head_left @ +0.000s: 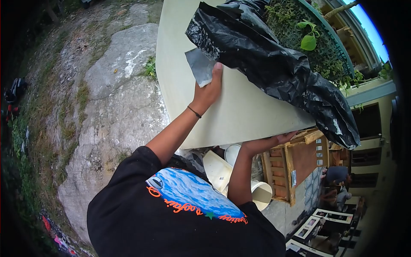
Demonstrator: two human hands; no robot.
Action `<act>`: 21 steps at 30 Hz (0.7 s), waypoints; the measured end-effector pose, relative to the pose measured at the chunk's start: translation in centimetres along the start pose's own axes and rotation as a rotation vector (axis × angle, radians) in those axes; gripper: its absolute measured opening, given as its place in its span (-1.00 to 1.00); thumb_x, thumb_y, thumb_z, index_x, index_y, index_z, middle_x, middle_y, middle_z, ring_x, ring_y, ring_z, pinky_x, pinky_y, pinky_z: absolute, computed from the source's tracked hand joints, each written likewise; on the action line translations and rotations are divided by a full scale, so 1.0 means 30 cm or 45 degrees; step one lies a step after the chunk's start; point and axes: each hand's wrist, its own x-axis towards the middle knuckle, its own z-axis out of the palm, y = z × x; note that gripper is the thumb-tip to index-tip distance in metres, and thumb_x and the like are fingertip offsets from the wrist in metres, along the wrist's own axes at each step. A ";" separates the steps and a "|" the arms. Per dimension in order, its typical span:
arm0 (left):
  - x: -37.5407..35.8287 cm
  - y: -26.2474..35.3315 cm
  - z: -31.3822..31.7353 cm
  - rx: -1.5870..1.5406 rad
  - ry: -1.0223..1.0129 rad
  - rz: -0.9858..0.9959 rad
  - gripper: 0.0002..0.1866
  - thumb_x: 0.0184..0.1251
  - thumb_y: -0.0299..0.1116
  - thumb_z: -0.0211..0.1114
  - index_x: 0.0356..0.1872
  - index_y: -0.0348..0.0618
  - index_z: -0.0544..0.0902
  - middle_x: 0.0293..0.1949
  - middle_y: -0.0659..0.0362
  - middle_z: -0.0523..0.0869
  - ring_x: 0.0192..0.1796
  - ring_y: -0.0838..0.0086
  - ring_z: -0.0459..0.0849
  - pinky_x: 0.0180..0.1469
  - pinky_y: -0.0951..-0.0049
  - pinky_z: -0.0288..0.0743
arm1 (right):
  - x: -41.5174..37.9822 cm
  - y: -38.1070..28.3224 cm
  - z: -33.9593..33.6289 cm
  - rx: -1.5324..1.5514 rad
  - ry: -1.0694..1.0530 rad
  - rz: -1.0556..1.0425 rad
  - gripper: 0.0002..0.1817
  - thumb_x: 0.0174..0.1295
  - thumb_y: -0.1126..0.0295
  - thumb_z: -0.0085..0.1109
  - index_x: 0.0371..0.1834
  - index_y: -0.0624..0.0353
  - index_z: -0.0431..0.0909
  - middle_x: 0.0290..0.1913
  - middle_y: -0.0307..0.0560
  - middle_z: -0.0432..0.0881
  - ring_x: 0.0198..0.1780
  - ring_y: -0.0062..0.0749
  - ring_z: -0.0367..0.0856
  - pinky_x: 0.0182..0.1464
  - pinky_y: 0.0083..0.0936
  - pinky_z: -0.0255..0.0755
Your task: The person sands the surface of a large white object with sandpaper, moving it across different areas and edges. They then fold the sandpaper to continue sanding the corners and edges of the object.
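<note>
My left hand (pixel 208 92), with a dark band at its wrist, pinches a thin grey rectangular sheet (pixel 199 64) against the face of a large pale, smooth panel (pixel 239 107). Whitish residue shows on the sheet's lower edge. At the panel's lower right edge, my right hand (pixel 274 140) holds the rim from below, its fingers partly hidden. Crumpled black plastic sheeting (pixel 274 64), smeared with white, drapes over the panel's upper right side, close to the grey sheet.
Below the panel are a white bucket (pixel 261 195) and a cream container (pixel 216 170). A wooden frame piece (pixel 280 171) stands at right. Cracked concrete (pixel 124 94) spreads left. Plants in a green planter (pixel 332 38) border the top right; people (pixel 338 175) are farther off.
</note>
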 end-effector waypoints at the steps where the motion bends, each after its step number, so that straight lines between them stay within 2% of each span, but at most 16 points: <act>1: -0.066 0.050 0.010 -0.236 0.042 0.003 -0.55 0.43 -0.12 0.01 0.07 -0.34 0.47 0.07 -0.13 0.54 0.13 0.10 0.52 0.18 0.27 0.33 | 0.003 -0.008 0.001 -0.002 0.004 -0.001 -0.18 0.35 -0.17 -0.47 0.45 0.29 -0.21 0.38 0.22 0.06 0.36 -0.08 0.16 0.35 -0.19 0.05; 2: -0.142 0.056 0.019 -0.089 -0.052 0.076 -0.48 0.44 -0.17 -0.06 0.24 -0.40 0.33 0.33 -0.21 0.26 0.40 0.00 0.19 0.39 0.22 0.03 | 0.004 -0.022 -0.003 0.080 -0.010 0.055 -0.17 0.35 -0.18 -0.48 0.45 0.29 -0.21 0.38 0.22 0.05 0.36 -0.08 0.16 0.35 -0.20 0.04; 3: -0.218 0.085 0.004 -0.086 -0.193 0.158 -0.44 0.45 -0.18 -0.11 0.32 -0.40 0.23 0.43 -0.18 0.02 0.50 0.00 -0.10 0.46 0.18 -0.20 | 0.001 -0.030 -0.004 0.162 -0.026 0.111 -0.16 0.35 -0.19 -0.48 0.45 0.29 -0.22 0.38 0.22 0.05 0.36 -0.09 0.16 0.35 -0.20 0.04; 4: -0.271 0.076 0.016 0.065 -0.154 0.346 -0.45 0.46 -0.17 -0.13 0.31 -0.39 0.26 0.43 -0.17 0.06 0.49 0.01 -0.04 0.45 0.16 -0.16 | 0.000 -0.028 -0.003 0.161 -0.028 0.113 -0.16 0.35 -0.19 -0.48 0.45 0.29 -0.22 0.38 0.22 0.05 0.36 -0.09 0.16 0.35 -0.20 0.04; 6: -0.305 -0.003 0.006 0.187 -0.215 0.387 -0.45 0.47 -0.15 -0.15 0.32 -0.36 0.26 0.43 -0.16 0.06 0.49 0.03 -0.04 0.45 0.16 -0.18 | 0.000 -0.017 -0.011 0.020 -0.050 0.039 -0.16 0.35 -0.20 -0.49 0.45 0.28 -0.22 0.38 0.21 0.05 0.36 -0.09 0.16 0.35 -0.20 0.04; 7: -0.282 -0.011 0.003 0.114 -0.175 0.325 -0.46 0.47 -0.16 -0.14 0.32 -0.34 0.26 0.43 -0.16 0.05 0.50 0.06 -0.05 0.45 0.17 -0.19 | 0.000 -0.010 -0.013 0.011 -0.054 0.042 -0.16 0.35 -0.20 -0.49 0.45 0.28 -0.22 0.38 0.21 0.05 0.36 -0.09 0.16 0.35 -0.20 0.04; 8: -0.240 -0.023 0.001 0.045 -0.132 0.258 -0.47 0.47 -0.17 -0.12 0.33 -0.32 0.27 0.43 -0.16 0.04 0.50 0.08 -0.06 0.45 0.18 -0.20 | 0.000 -0.005 -0.011 -0.001 -0.043 0.032 -0.16 0.35 -0.19 -0.49 0.45 0.28 -0.21 0.38 0.21 0.05 0.36 -0.10 0.16 0.35 -0.20 0.04; 9: -0.201 -0.070 0.026 -0.163 -0.001 0.065 -0.46 0.47 -0.14 -0.08 0.33 -0.28 0.27 0.40 -0.16 0.13 0.45 0.10 0.10 0.43 0.25 -0.08 | 0.000 -0.002 -0.002 -0.005 -0.029 0.022 -0.17 0.35 -0.19 -0.48 0.45 0.29 -0.21 0.38 0.21 0.04 0.36 -0.10 0.16 0.35 -0.20 0.04; 10: -0.152 -0.077 0.009 -0.317 -0.048 -0.348 -0.44 0.46 -0.07 -0.03 0.26 -0.33 0.34 0.26 -0.13 0.35 0.30 0.15 0.35 0.33 0.32 0.14 | 0.002 -0.003 0.004 -0.005 -0.032 0.026 -0.17 0.35 -0.19 -0.48 0.45 0.29 -0.21 0.38 0.21 0.04 0.36 -0.10 0.16 0.35 -0.20 0.04; 11: -0.093 -0.071 -0.009 -0.200 0.034 -0.405 -0.43 0.44 -0.01 -0.01 0.17 -0.38 0.40 0.09 -0.07 0.51 0.13 0.19 0.49 0.21 0.33 0.29 | 0.006 -0.005 0.003 -0.002 -0.033 0.002 -0.17 0.35 -0.19 -0.47 0.45 0.28 -0.20 0.38 0.21 0.05 0.36 -0.10 0.16 0.35 -0.20 0.04; 12: -0.058 -0.033 -0.022 -0.186 0.110 -0.382 -0.43 0.43 0.01 0.00 0.08 -0.41 0.44 0.01 -0.06 0.57 0.08 0.19 0.52 0.15 0.29 0.34 | 0.008 -0.007 -0.001 0.000 -0.033 -0.025 -0.17 0.34 -0.19 -0.47 0.45 0.28 -0.20 0.38 0.21 0.06 0.36 -0.09 0.16 0.35 -0.20 0.04; 14: -0.075 0.057 -0.044 -0.260 -0.049 -0.528 -0.43 0.45 -0.02 -0.03 0.18 -0.40 0.38 0.15 -0.12 0.49 0.22 0.16 0.44 0.26 0.33 0.25 | 0.008 -0.023 -0.002 0.007 -0.027 -0.025 -0.17 0.33 -0.19 -0.44 0.45 0.27 -0.18 0.37 0.20 0.08 0.36 -0.09 0.17 0.35 -0.21 0.05; 16: -0.220 -0.017 0.037 -0.127 -0.055 -0.091 -0.43 0.46 -0.09 -0.08 0.29 -0.36 0.28 0.33 -0.18 0.27 0.41 0.10 0.20 0.39 0.27 0.05 | 0.012 -0.041 0.001 0.187 -0.018 0.097 -0.18 0.33 -0.16 -0.43 0.44 0.27 -0.18 0.35 0.19 0.11 0.35 -0.09 0.18 0.34 -0.21 0.06; 18: -0.317 0.081 0.030 0.006 -0.159 0.395 -0.42 0.46 -0.16 -0.13 0.36 -0.35 0.16 0.43 -0.18 0.03 0.50 0.07 -0.05 0.46 0.19 -0.17 | 0.008 -0.044 -0.001 0.196 -0.014 0.126 -0.19 0.33 -0.15 -0.42 0.44 0.27 -0.18 0.35 0.19 0.12 0.35 -0.10 0.18 0.34 -0.21 0.06; 19: -0.327 0.084 0.011 0.034 -0.240 0.433 -0.42 0.46 -0.18 -0.16 0.37 -0.36 0.14 0.44 -0.17 -0.02 0.49 0.04 -0.07 0.46 0.13 -0.19 | 0.008 -0.044 0.000 0.196 -0.003 0.153 -0.19 0.33 -0.14 -0.40 0.44 0.26 -0.17 0.34 0.19 0.13 0.35 -0.11 0.18 0.34 -0.20 0.06; 21: -0.256 0.016 0.000 0.017 -0.219 0.391 -0.41 0.46 -0.18 -0.15 0.38 -0.35 0.11 0.45 -0.17 -0.02 0.50 0.05 -0.08 0.46 0.16 -0.19 | 0.009 -0.035 0.008 0.207 -0.010 0.132 -0.20 0.33 -0.14 -0.40 0.44 0.26 -0.17 0.34 0.19 0.12 0.35 -0.12 0.18 0.33 -0.21 0.06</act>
